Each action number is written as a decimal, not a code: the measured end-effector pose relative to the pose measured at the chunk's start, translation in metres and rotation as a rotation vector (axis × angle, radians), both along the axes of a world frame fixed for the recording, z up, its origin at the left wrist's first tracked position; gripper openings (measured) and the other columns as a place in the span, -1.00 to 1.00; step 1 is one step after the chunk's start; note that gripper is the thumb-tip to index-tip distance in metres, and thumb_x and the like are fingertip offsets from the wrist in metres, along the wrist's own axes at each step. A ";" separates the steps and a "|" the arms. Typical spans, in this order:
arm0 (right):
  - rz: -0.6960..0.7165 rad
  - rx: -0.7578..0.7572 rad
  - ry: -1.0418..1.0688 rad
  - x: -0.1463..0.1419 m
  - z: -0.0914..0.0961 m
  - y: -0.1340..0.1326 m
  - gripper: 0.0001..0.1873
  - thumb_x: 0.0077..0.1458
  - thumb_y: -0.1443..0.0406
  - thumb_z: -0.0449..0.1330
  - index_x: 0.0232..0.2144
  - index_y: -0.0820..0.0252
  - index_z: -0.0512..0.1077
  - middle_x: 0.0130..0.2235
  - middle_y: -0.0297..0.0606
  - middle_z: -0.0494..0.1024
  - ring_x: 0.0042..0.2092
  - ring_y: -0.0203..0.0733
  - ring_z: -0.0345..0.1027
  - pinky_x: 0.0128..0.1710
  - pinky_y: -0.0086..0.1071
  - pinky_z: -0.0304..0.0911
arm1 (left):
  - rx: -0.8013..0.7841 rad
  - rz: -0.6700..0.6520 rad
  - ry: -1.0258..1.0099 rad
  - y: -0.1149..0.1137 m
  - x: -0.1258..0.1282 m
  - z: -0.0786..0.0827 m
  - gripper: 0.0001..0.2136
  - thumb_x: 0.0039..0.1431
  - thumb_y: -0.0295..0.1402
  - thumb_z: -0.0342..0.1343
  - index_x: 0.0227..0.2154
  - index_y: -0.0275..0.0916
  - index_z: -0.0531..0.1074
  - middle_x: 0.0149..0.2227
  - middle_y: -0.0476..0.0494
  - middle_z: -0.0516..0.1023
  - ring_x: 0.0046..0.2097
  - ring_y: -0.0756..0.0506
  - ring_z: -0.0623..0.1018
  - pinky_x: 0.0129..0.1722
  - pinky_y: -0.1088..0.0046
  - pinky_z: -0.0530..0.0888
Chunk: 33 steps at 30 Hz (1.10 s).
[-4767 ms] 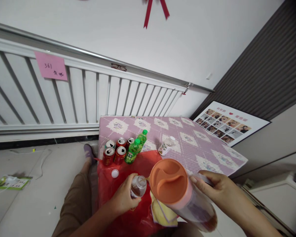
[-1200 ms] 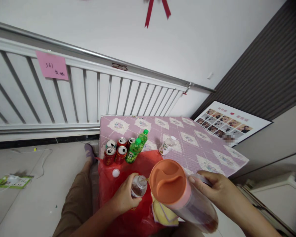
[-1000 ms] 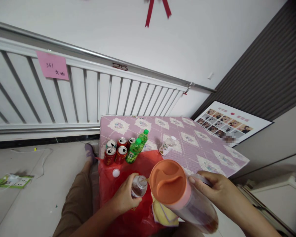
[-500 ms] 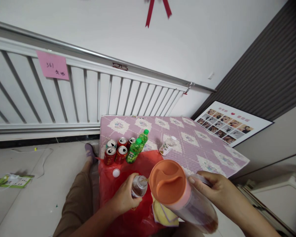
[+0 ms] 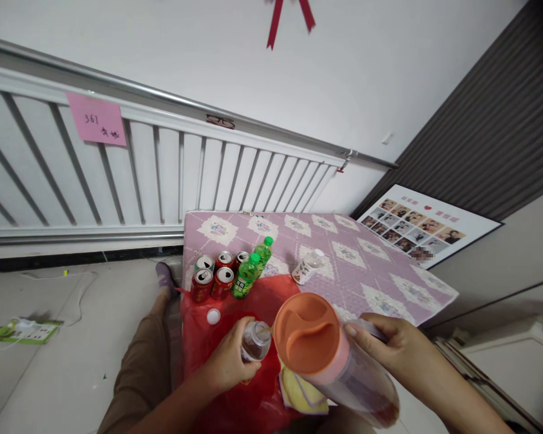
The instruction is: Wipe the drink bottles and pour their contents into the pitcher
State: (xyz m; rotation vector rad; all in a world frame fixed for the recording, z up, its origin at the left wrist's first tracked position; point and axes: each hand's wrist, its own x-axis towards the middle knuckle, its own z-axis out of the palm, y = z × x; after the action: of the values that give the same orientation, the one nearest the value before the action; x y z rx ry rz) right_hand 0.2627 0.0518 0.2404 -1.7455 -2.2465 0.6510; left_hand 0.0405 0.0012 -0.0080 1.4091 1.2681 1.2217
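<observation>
My left hand [image 5: 228,360] is closed round a small clear bottle [image 5: 254,340] with brown liquid in it, its mouth uncapped and facing up. My right hand [image 5: 386,344] grips the handle of a clear pitcher [image 5: 339,371] with an orange lid [image 5: 304,332], tilted so the lid's spout meets the bottle mouth. Brown liquid sits low in the pitcher. A white bottle cap [image 5: 213,316] lies on the red plastic sheet [image 5: 199,337] just left of my left hand.
Several red cans [image 5: 212,276] and two green bottles [image 5: 248,272] stand at the table's left side. A small white bottle [image 5: 306,267] lies on the pink patterned tablecloth [image 5: 344,253]. A yellow cloth [image 5: 298,395] lies under the pitcher. A white radiator [image 5: 140,175] lines the wall behind.
Almost nothing has changed. Both hands keep the same hold, with the pitcher tilted at the bottle mouth throughout.
</observation>
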 end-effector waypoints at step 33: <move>0.011 0.000 -0.004 0.000 -0.003 0.001 -0.50 -0.05 -0.12 0.06 -0.70 0.11 0.14 -0.61 -0.42 0.06 -0.53 -0.30 -0.01 -0.58 -0.42 -0.01 | -0.003 -0.009 -0.008 0.001 -0.001 -0.001 -0.24 -0.17 -0.58 0.29 0.14 -0.13 0.16 0.11 -0.25 0.44 0.12 -0.28 0.46 0.14 0.18 0.38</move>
State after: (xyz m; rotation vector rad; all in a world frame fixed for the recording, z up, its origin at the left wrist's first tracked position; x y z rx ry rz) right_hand 0.2631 0.0523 0.2375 -1.7375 -2.2597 0.6502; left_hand 0.0400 0.0019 -0.0091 1.4051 1.2567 1.2174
